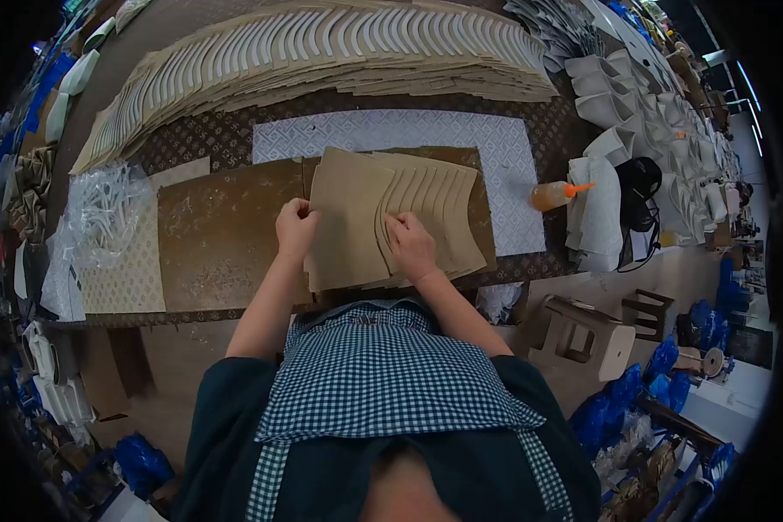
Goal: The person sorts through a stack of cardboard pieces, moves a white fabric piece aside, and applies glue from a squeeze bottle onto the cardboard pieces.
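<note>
In front of me lies a fanned stack of tan fabric-like pieces point(439, 204) with curved edges, overlapping one another on a brown board point(230, 230). The top tan piece point(348, 209) lies at the stack's left end. My left hand point(297, 228) is closed at the left edge of this piece, thumb and fingers pinched together. My right hand point(411, 245) has its fingers closed on the piece's right edge, where it meets the fanned ones. The undersides of both grips are hidden.
Behind the board stretches a long fanned row of tan pieces with pale strips point(322, 48). An orange-tipped bottle point(552, 196) sits to the right, near white folded pieces point(596, 213) and a black item point(639, 183). Clear plastic with white strips point(109, 213) lies left. A stool point(583, 335) stands right.
</note>
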{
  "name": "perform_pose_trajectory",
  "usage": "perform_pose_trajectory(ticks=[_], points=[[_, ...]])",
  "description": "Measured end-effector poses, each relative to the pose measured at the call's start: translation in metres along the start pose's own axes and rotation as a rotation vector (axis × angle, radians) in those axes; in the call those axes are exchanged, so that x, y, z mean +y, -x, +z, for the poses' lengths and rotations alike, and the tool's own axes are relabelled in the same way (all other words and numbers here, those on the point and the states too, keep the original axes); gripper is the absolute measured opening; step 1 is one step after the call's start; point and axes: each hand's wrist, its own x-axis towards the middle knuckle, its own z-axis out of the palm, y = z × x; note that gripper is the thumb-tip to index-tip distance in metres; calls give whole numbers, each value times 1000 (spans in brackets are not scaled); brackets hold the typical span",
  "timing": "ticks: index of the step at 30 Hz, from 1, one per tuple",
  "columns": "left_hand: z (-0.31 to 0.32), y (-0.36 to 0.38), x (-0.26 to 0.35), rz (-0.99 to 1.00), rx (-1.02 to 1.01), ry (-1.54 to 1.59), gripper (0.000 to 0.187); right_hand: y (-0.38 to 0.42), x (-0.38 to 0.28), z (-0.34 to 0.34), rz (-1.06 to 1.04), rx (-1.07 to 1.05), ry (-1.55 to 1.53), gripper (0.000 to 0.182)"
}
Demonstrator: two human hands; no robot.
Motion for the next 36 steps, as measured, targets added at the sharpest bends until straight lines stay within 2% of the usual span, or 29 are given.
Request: perform_pose_trajectory(ticks=[2,11,17,20,23,26,29,35,36], points=[[-3,0,0,-8,4,105,18,1,3,9,-23,23,-21,28],[-26,-11,-11,-33,11,200,21,-5,-1,16,-11,38,-60,24],[-23,-4,-4,-101,95,248,25,-4,0,16,-10,41,-54,24],[-16,-13,-29,167,288,25,26,-3,-1,15,3,41,-61,25],[-22,-4,-14,-70,135,348,25,-2,0,16,13,24,-46,26],[-20,-5,-24,-149,126,355,23,-1,-4,14,9,30,-30,26],[-18,-4,-32,-182,89,322,20,4,-9,13,-76,70,39,25],[-15,-3,-17,-91,102,89,32,16,-23,16,38,50,-67,13],[-14,-5,-17,-100,98,52,33,16,-25,18,115,25,-85,12]])
